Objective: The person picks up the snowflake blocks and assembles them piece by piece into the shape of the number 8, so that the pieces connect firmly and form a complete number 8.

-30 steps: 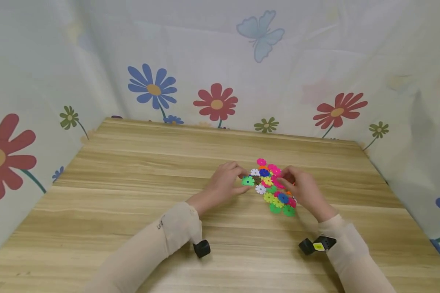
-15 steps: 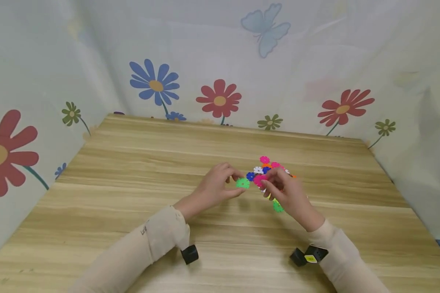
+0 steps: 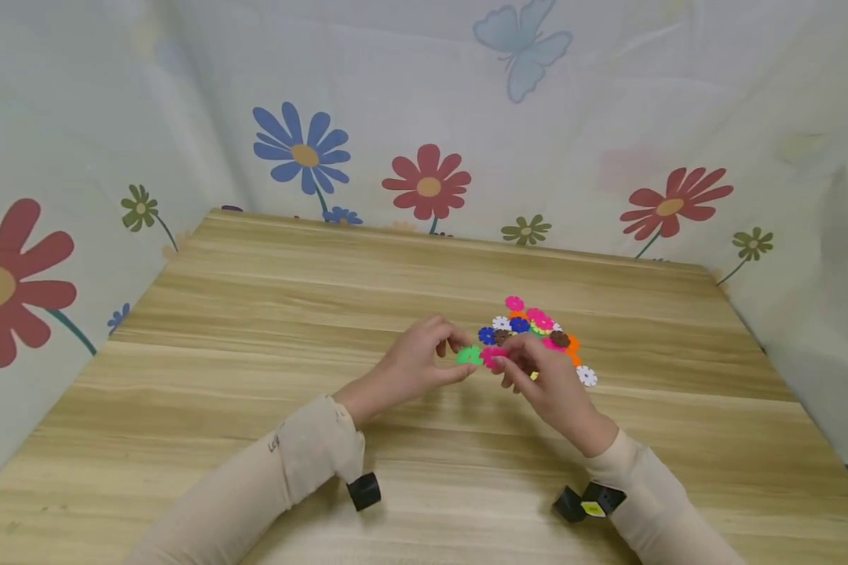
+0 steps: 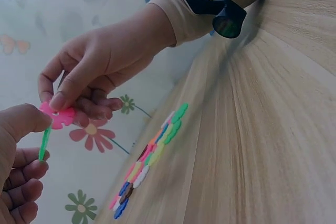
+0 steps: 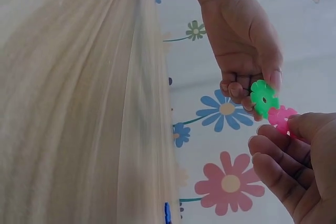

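My left hand (image 3: 413,357) pinches a green notched plastic disc (image 5: 264,99) shaped like a flower, with a small hole at its middle. Between the thumb and fingers of my right hand (image 3: 551,384) is a pink flower disc (image 4: 56,115) of the same kind. The two discs meet edge to edge above the table, at an angle to each other, as both wrist views show. Behind and under the right hand lies a pile of flower discs (image 3: 519,323) in pink, blue, white, brown, orange and other colours; the hand hides part of it.
The wooden table (image 3: 290,298) runs back to a hanging cloth (image 3: 396,78) printed with flowers and a butterfly. A white disc (image 3: 586,376) lies at the pile's right edge. Each sleeve carries a black camera; the right one (image 3: 572,502) sits low over the table.
My right hand has come from the pile leftward with the pink disc and brought it against the green one. My left hand has drawn the green disc slightly away from the pile.
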The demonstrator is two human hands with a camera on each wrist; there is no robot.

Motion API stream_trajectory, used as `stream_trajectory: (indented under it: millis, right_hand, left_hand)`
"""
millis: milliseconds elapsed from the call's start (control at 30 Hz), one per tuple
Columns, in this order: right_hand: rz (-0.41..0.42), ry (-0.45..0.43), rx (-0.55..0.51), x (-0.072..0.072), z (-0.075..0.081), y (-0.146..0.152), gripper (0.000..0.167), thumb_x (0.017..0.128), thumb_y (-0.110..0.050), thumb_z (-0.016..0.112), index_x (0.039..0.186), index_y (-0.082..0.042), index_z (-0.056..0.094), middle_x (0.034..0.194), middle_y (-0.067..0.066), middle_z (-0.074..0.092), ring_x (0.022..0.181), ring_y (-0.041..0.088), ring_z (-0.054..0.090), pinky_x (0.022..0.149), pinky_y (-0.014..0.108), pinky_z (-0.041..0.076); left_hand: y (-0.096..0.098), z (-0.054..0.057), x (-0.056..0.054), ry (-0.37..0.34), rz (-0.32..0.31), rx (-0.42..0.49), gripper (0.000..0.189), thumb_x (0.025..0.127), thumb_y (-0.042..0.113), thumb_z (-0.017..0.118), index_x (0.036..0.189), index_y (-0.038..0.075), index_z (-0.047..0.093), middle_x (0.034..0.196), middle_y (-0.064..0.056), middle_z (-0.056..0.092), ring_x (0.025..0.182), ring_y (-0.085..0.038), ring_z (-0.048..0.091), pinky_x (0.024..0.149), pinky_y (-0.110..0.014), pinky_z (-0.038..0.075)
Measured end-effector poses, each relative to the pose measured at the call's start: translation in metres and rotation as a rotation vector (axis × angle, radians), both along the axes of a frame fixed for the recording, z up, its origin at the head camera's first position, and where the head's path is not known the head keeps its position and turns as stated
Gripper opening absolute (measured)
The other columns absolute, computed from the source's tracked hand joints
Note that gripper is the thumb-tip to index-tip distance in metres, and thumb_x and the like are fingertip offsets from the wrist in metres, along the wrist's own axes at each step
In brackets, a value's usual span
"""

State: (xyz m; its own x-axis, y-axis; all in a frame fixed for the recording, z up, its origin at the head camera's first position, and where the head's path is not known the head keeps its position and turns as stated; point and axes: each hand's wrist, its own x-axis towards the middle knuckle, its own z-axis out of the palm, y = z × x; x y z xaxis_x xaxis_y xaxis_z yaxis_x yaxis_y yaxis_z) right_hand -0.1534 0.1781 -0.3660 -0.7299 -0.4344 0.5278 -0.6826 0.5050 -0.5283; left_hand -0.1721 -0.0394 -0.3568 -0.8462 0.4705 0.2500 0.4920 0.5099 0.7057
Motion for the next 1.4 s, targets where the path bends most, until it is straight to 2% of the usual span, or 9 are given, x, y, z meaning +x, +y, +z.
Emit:
stream_trajectory:
  millis: [167,467,600,700,867,1100,1267,1400]
  right_hand:
    - [-0.003,-0.05,-0.036,0.002,-0.001,0.0,0.016,0.088,0.003,0.064,0.101,-0.001,0.056,0.076,0.009,0.068,0.055,0.009,0.06,0.051,0.021,0.052]
    - [0.074,-0.159,-0.198,0.003,-0.005,0.001,0.009,0.092,0.005,0.056,0.1,0.001,0.054,0.072,0.014,0.066,0.05,0.013,0.058,0.047,0.023,0.05]
    - [0.099,-0.185,-0.213,0.004,-0.005,0.001,0.009,0.093,0.005,0.054,0.101,0.001,0.052,0.069,0.011,0.066,0.051,0.013,0.058,0.048,0.023,0.051]
    - [0.108,-0.195,-0.217,0.006,-0.006,0.001,0.009,0.093,0.004,0.054,0.102,0.002,0.052,0.071,0.013,0.066,0.052,0.014,0.059,0.048,0.023,0.051]
    - [0.118,-0.193,-0.234,0.007,-0.009,0.001,0.01,0.093,0.006,0.054,0.102,0.004,0.052,0.073,0.018,0.066,0.054,0.016,0.062,0.047,0.023,0.051]
    - [0.094,-0.227,-0.225,0.005,-0.011,-0.003,0.01,0.092,0.002,0.057,0.101,0.002,0.054,0.077,0.017,0.068,0.057,0.019,0.064,0.048,0.025,0.052]
    - [0.059,-0.267,-0.211,0.001,-0.011,-0.006,0.01,0.094,-0.002,0.057,0.103,0.001,0.055,0.079,0.015,0.069,0.059,0.024,0.066,0.049,0.027,0.054]
    - [0.054,-0.29,-0.203,-0.001,-0.012,-0.007,0.011,0.093,-0.003,0.058,0.104,0.001,0.055,0.081,0.016,0.07,0.06,0.019,0.068,0.049,0.028,0.054]
  left_hand:
    - [0.002,-0.003,0.001,0.0,-0.013,0.03,0.026,0.085,0.024,0.074,0.103,0.007,0.065,0.094,-0.005,0.059,0.079,-0.012,0.049,0.067,-0.019,0.042]
    - [0.007,-0.009,0.004,-0.004,-0.13,0.047,0.031,0.098,0.023,0.056,0.119,0.001,0.054,0.088,-0.006,0.063,0.073,-0.011,0.05,0.062,-0.018,0.043]
    - [0.009,-0.008,0.004,0.014,-0.184,0.016,0.034,0.099,0.021,0.052,0.126,0.0,0.056,0.088,-0.005,0.066,0.073,-0.01,0.052,0.064,-0.019,0.044]
    - [0.01,-0.007,0.005,0.064,-0.208,-0.008,0.033,0.098,0.02,0.053,0.125,0.001,0.059,0.09,-0.005,0.066,0.074,-0.01,0.052,0.068,-0.019,0.045]
    - [0.012,-0.007,0.006,0.133,-0.222,0.007,0.03,0.096,0.019,0.057,0.12,0.001,0.061,0.092,-0.006,0.066,0.074,-0.011,0.051,0.068,-0.018,0.045]
    - [0.011,-0.011,0.006,0.053,-0.194,0.034,0.028,0.096,0.022,0.058,0.117,0.005,0.061,0.091,-0.004,0.065,0.07,-0.008,0.049,0.063,-0.016,0.044]
    - [0.01,-0.014,0.005,0.05,-0.181,0.02,0.027,0.097,0.022,0.057,0.118,0.005,0.059,0.09,-0.003,0.062,0.068,-0.007,0.047,0.06,-0.017,0.043]
    - [0.01,-0.016,0.004,0.051,-0.174,0.008,0.028,0.097,0.024,0.057,0.119,0.006,0.058,0.088,-0.002,0.058,0.068,-0.007,0.046,0.06,-0.017,0.041]
